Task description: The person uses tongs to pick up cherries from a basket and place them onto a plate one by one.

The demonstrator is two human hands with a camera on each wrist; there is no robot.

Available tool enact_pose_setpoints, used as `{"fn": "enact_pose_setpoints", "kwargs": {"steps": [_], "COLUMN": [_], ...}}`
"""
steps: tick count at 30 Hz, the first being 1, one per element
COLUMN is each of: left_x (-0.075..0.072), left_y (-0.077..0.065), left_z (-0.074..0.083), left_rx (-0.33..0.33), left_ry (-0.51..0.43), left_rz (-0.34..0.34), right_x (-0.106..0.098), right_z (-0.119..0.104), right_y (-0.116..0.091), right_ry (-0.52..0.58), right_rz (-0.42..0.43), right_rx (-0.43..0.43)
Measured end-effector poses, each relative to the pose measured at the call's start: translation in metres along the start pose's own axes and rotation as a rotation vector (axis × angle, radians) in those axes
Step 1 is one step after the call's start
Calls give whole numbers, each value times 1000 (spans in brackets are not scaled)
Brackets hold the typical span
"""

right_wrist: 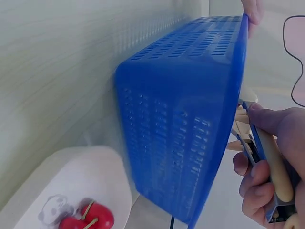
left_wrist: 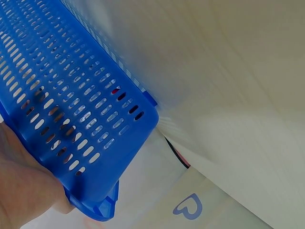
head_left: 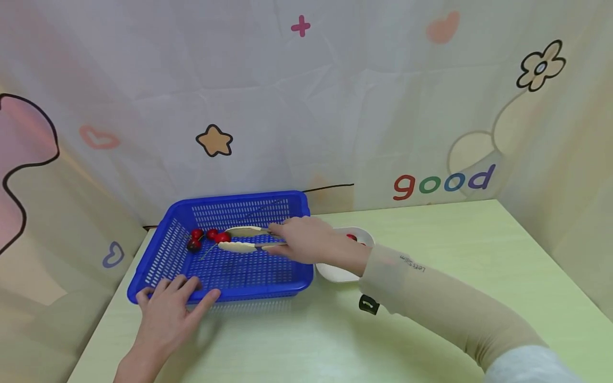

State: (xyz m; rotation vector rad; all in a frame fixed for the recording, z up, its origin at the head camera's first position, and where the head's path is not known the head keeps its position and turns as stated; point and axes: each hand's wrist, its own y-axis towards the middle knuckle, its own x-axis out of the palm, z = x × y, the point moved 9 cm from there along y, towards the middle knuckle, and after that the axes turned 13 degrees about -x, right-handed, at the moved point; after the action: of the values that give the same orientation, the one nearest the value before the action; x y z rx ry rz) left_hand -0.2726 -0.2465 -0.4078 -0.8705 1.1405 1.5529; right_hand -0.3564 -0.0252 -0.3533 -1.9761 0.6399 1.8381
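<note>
My right hand (head_left: 306,239) grips a pair of tongs (head_left: 239,247) with cream tips, reaching over the right rim of a blue plastic basket (head_left: 268,293). The tong tips are parted, right at a red cherry (head_left: 223,238) with a long stem. Several more cherries (head_left: 194,244) lie by it in the left part of the basket. In the right wrist view, fingers and thumb curl round the tongs' handle (right_wrist: 271,167). My left hand (head_left: 167,311) rests on the basket's front left rim with its fingers spread over the edge; in the left wrist view it is beside the slotted wall (left_wrist: 95,124).
A white dish (head_left: 335,274) stands right of the basket, partly hidden under my right forearm. It holds red cherries (right_wrist: 97,214) and has a panda print. A patterned curtain (head_left: 268,96) hangs behind the pale green table (head_left: 431,234).
</note>
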Motion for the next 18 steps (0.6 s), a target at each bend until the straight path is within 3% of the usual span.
{"fn": "enact_pose_setpoints", "kwargs": {"steps": [8,18], "left_x": [1,1], "left_y": [0,0], "left_z": [-1,-1], "left_rx": [-1,-12], "left_ry": [1,-8], "left_rz": [-8,-20], "right_x": [-10,-30], "right_z": [15,34], "right_y": [-30,-71], "right_ry": [-22,101], "right_rz": [38,141], "right_rx": [33,112]}}
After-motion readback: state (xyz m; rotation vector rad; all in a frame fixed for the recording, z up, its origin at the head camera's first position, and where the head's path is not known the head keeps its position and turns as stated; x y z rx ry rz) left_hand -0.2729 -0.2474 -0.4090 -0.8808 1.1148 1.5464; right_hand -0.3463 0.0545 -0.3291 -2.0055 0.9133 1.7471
